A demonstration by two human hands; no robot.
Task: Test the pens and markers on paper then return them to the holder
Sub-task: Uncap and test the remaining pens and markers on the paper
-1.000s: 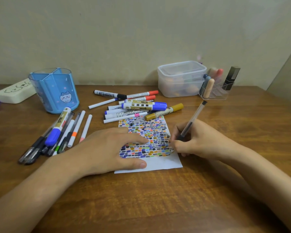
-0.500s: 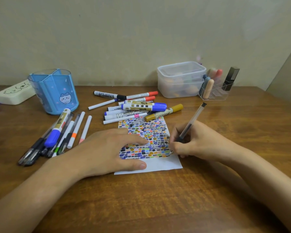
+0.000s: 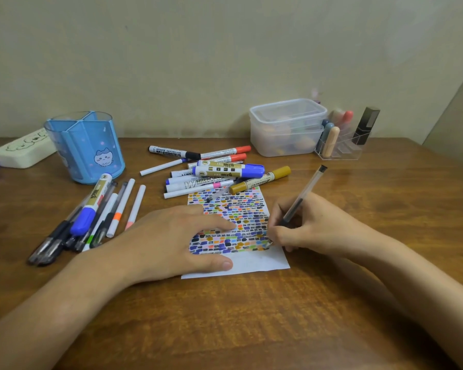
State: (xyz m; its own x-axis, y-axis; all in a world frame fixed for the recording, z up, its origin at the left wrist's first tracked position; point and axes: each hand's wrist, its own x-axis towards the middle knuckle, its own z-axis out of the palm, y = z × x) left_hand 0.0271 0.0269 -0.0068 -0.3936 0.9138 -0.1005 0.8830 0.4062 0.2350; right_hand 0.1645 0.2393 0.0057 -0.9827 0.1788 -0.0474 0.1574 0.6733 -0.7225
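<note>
A small sheet of paper covered in coloured test marks lies in the middle of the wooden table. My left hand lies flat on its left part, fingers straight. My right hand grips a clear black-ink pen with its tip on the paper's right edge. The blue pen holder with a cat picture stands at the back left. A pile of markers lies behind the paper. Another bunch of pens and markers lies left of my left hand.
A clear lidded plastic box stands at the back right, with a clear organiser holding tubes and a black case beside it. A cream case lies at the far left. The wall runs close behind the table.
The pen's upper end has tilted slightly as my right hand marks the paper's right edge. My left hand has stayed on the sheet.
</note>
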